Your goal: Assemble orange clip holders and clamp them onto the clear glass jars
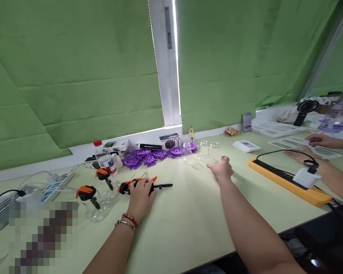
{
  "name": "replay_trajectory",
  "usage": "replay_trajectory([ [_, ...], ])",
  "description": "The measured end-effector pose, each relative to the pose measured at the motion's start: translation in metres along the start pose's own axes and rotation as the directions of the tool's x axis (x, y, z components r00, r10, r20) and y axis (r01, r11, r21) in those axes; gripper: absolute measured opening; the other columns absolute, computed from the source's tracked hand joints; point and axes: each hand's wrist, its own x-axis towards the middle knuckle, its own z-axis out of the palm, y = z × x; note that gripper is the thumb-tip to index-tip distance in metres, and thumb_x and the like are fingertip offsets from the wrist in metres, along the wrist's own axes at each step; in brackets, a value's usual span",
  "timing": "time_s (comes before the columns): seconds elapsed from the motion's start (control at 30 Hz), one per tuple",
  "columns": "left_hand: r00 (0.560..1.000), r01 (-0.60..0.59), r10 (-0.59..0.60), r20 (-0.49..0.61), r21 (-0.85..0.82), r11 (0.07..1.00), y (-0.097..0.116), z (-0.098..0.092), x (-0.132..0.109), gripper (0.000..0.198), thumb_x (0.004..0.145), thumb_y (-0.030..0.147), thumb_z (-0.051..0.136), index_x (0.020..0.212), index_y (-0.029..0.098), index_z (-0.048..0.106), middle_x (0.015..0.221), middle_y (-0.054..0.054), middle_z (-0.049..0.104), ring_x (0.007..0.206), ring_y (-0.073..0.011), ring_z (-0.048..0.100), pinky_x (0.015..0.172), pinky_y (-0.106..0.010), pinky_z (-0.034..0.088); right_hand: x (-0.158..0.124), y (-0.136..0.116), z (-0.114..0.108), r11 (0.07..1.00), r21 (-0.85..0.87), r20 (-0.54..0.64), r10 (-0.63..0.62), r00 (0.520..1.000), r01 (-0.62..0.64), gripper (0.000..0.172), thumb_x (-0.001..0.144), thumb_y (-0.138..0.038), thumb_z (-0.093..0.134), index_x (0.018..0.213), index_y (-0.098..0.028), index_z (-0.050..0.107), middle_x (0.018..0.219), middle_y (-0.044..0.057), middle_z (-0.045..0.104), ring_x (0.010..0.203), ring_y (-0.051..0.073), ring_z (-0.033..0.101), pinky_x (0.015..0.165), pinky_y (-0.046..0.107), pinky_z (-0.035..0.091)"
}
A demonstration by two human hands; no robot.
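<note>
My left hand [141,194], with bracelets at its wrist, is closed over a black-and-orange bottle top [152,186] lying on the table. A black tube sticks out from it to the right. More orange and black parts show just behind the fingers. Farther right, my right hand [222,169] has its thumb and fingers around the base of a clear glass bottle [214,150]. Beside that stand another glass bottle [203,147] and a third, wider apart [186,151]. To the left, two glass bottles with black-and-orange tops stand upright, one nearer [95,207] and one behind [110,186].
Purple plastic parts [144,156] lie along the wall with boxes [170,141]. A red-capped water bottle [104,158] and a power strip [57,186] are at left. At right lie an orange-and-black power strip [286,182], white cards [246,145] and another person's hands [311,148].
</note>
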Motion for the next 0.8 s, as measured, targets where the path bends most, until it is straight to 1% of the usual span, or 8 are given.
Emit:
replay_trajectory([
  [0.07, 0.999, 0.015, -0.014, 0.028, -0.025, 1.000, 0.001, 0.002, 0.000, 0.044, 0.083, 0.025, 0.049, 0.127, 0.021, 0.051, 0.132, -0.014, 0.053, 0.119, -0.0280, 0.049, 0.104, -0.054, 0.021, -0.010, -0.008, -0.003, 0.988, 0.096, 0.030, -0.124, 0.992, 0.121, 0.083, 0.057, -0.035, 0.073, 0.128, -0.018, 0.034, 0.118, 0.015, 0.058, 0.108, 0.030, 0.056, 0.089, 0.037, 0.043],
  [0.13, 0.995, 0.035, -0.031, 0.091, -0.044, 0.998, 0.000, 0.006, 0.001, 0.051, 0.083, 0.022, 0.049, 0.134, 0.020, 0.044, 0.139, -0.015, 0.046, 0.124, -0.0289, 0.045, 0.104, -0.055, 0.020, -0.024, -0.016, -0.005, 0.937, 0.194, 0.095, -0.312, 0.945, 0.290, 0.080, 0.057, -0.031, 0.071, 0.128, -0.022, 0.035, 0.123, 0.011, 0.055, 0.108, 0.027, 0.055, 0.087, 0.033, 0.044],
  [0.2, 0.990, 0.034, -0.024, 0.142, -0.072, 0.997, -0.001, 0.009, 0.002, 0.051, 0.082, 0.017, 0.047, 0.133, 0.021, 0.044, 0.140, -0.014, 0.047, 0.127, -0.0278, 0.044, 0.104, -0.054, 0.022, -0.037, -0.023, -0.006, 0.861, 0.260, 0.202, -0.490, 0.848, 0.436, 0.076, 0.058, -0.025, 0.070, 0.127, -0.025, 0.038, 0.129, 0.008, 0.052, 0.113, 0.025, 0.052, 0.090, 0.033, 0.043],
  [0.27, 0.990, 0.015, 0.001, 0.138, -0.116, 0.993, -0.002, 0.010, 0.003, 0.048, 0.081, 0.012, 0.046, 0.128, 0.023, 0.048, 0.136, -0.012, 0.051, 0.126, -0.0259, 0.045, 0.103, -0.052, 0.024, -0.046, -0.027, -0.007, 0.797, 0.298, 0.283, -0.599, 0.749, 0.526, 0.074, 0.058, -0.018, 0.066, 0.127, -0.025, 0.040, 0.131, 0.007, 0.049, 0.119, 0.025, 0.047, 0.094, 0.034, 0.042],
  [0.33, 0.997, 0.004, 0.009, 0.078, -0.170, 0.985, -0.002, 0.009, 0.003, 0.046, 0.080, 0.011, 0.046, 0.124, 0.023, 0.051, 0.135, -0.010, 0.053, 0.123, -0.0254, 0.048, 0.102, -0.050, 0.027, -0.050, -0.029, -0.008, 0.766, 0.304, 0.309, -0.642, 0.701, 0.567, 0.074, 0.058, -0.011, 0.061, 0.128, -0.025, 0.041, 0.132, 0.007, 0.048, 0.122, 0.025, 0.044, 0.096, 0.036, 0.041],
  [0.47, 0.992, -0.001, -0.035, -0.122, -0.283, 0.959, -0.005, 0.004, 0.001, 0.041, 0.085, 0.020, 0.046, 0.126, 0.022, 0.048, 0.136, -0.011, 0.049, 0.125, -0.0266, 0.045, 0.101, -0.048, 0.033, -0.047, -0.028, -0.011, 0.747, 0.275, 0.317, -0.665, 0.676, 0.605, 0.079, 0.056, -0.002, 0.051, 0.131, -0.025, 0.040, 0.134, 0.006, 0.046, 0.127, 0.024, 0.039, 0.101, 0.038, 0.038],
  [0.57, 0.969, 0.004, -0.094, -0.230, -0.364, 0.931, -0.012, -0.001, -0.003, 0.044, 0.086, 0.027, 0.048, 0.130, 0.022, 0.044, 0.134, -0.011, 0.049, 0.127, -0.0267, 0.042, 0.103, -0.046, 0.034, -0.051, -0.031, -0.011, 0.701, 0.271, 0.367, -0.709, 0.602, 0.660, 0.083, 0.053, 0.004, 0.046, 0.132, -0.023, 0.042, 0.137, 0.007, 0.043, 0.131, 0.023, 0.034, 0.107, 0.039, 0.033],
  [0.8, 0.953, 0.034, -0.178, -0.246, -0.496, 0.868, -0.019, -0.007, -0.010, 0.043, 0.084, 0.032, 0.053, 0.126, 0.023, 0.049, 0.130, -0.011, 0.050, 0.125, -0.0283, 0.043, 0.104, -0.048, 0.035, -0.086, -0.044, -0.001, 0.579, 0.345, 0.443, -0.795, 0.415, 0.739, 0.083, 0.050, 0.007, 0.048, 0.128, -0.021, 0.047, 0.137, 0.009, 0.042, 0.131, 0.025, 0.034, 0.109, 0.041, 0.030],
])
